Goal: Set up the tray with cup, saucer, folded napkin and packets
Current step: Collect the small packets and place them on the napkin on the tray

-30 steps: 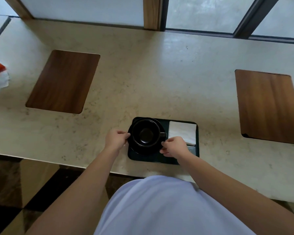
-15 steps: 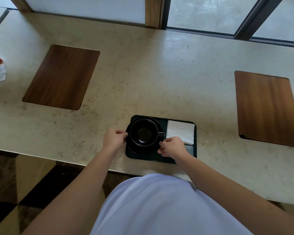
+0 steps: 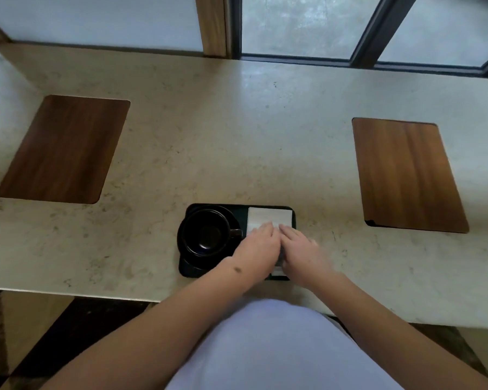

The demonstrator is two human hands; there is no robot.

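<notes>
A dark tray [image 3: 293, 220] lies near the front edge of the stone counter. On its left half a black cup [image 3: 206, 235] stands on a black saucer [image 3: 189, 261], handle pointing right. A folded white napkin [image 3: 268, 216] lies on the tray's right half. My left hand [image 3: 255, 249] and my right hand [image 3: 302, 253] rest side by side, palms down, over the napkin's near edge and the packets [image 3: 277, 270], which are mostly hidden under them. Both hands look flat with the fingers together; I cannot see whether they grip anything.
Two wooden boards are set into the counter, one [image 3: 65, 149] at the left and one [image 3: 406, 175] at the right. Windows with dark frames run along the back. The counter's front edge [image 3: 96, 294] lies just below the tray.
Both hands have left the cup and saucer and moved right onto the napkin and packets. The camera has tilted, so the red and white object at the far left is out of view.
</notes>
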